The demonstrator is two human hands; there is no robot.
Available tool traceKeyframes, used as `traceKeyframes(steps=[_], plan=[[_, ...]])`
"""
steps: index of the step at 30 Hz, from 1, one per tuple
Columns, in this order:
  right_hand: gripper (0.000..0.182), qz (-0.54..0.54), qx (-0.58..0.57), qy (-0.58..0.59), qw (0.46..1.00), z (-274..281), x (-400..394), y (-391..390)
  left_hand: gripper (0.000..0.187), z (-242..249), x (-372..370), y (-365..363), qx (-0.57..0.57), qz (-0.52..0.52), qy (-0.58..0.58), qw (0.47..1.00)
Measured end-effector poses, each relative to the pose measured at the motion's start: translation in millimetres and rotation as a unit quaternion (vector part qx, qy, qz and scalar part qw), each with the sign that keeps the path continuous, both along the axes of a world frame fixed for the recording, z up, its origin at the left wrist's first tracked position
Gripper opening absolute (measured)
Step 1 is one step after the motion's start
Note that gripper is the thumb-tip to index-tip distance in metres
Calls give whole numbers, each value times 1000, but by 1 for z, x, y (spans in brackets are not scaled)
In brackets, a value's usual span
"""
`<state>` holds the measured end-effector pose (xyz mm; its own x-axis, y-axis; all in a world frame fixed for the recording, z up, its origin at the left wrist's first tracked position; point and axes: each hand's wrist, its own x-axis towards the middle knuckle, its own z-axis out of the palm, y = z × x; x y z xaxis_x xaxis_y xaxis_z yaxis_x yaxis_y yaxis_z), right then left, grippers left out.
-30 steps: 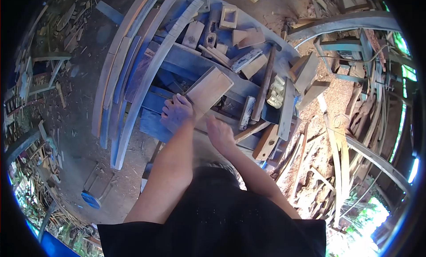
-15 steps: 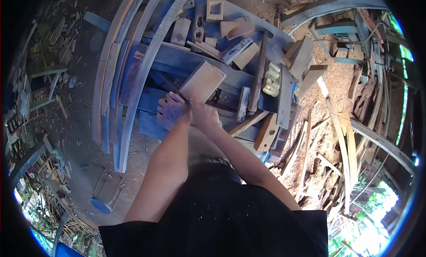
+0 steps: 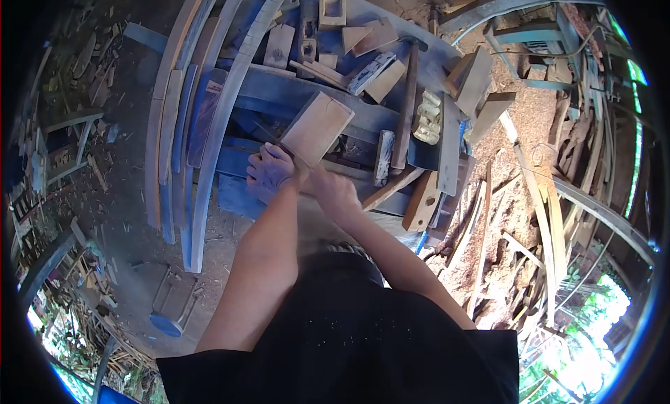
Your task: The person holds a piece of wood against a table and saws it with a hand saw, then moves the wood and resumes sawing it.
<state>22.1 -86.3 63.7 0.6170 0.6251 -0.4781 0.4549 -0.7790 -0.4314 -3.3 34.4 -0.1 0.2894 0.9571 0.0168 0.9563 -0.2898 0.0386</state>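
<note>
A flat, pale wooden board (image 3: 317, 127) lies tilted on the blue workbench (image 3: 293, 93). My left hand (image 3: 269, 168) presses down on the board's near corner, fingers curled over its edge. Just to the right and nearer to me, my right hand (image 3: 335, 191) is closed in a fist around the end of a thin dark tool (image 3: 273, 139). The tool runs along the board's near-left edge, past my left hand. Its handle is hidden inside the fist, so I cannot tell what kind of tool it is.
Long curved slats (image 3: 209, 111) lie along the bench's left side. A long-handled hammer (image 3: 406, 104), a pale carved piece (image 3: 427, 118) and several wood blocks crowd the bench's far and right parts. Sawdust and scrap strips (image 3: 516, 195) cover the ground at the right.
My right hand pushed forward against my left hand, then drew back a little toward me. My left hand stayed on the board's corner. The view shifted slightly.
</note>
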Motion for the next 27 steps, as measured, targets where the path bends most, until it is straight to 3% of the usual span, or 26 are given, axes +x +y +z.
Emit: traceKeyframes(steps=[1, 3, 4, 6, 10, 12, 15, 18, 25, 27], plan=[[19, -1, -4, -1, 1000, 3, -1, -5, 41, 4, 2, 2, -4, -1, -1, 1000], [14, -23, -94, 35, 995, 22, -1, -7, 47, 29, 7, 5, -164, 18, 79, 983], [14, -22, -96, 39, 994, 22, 1, 0, 47, 28, 5, 3, -165, 19, 82, 983], [12, 34, -71, 25, 997, 13, 15, 25, 47, 27, 9, 2, -138, 27, 73, 987], [12, -2, -55, 21, 998, -2, 9, 26, 48, 18, 3, 0, -146, 21, 66, 987], [18, -13, -23, 3, 1000, 7, 0, 0, 40, -2, 0, 1, -27, 6, -3, 1000], [17, -24, -70, 22, 997, 15, -3, -8, 40, 6, 0, 1, -63, 9, 3, 998], [17, 15, -37, 2, 999, -11, 8, 28, 47, 23, 6, 3, -120, 14, 61, 991], [21, -50, -48, 60, 996, 17, -1, -10, 45, 10, 3, 0, -84, 7, 55, 995], [21, -63, -54, 51, 995, 12, -6, -14, 37, -4, -1, 0, 9, -5, -8, 1000]])
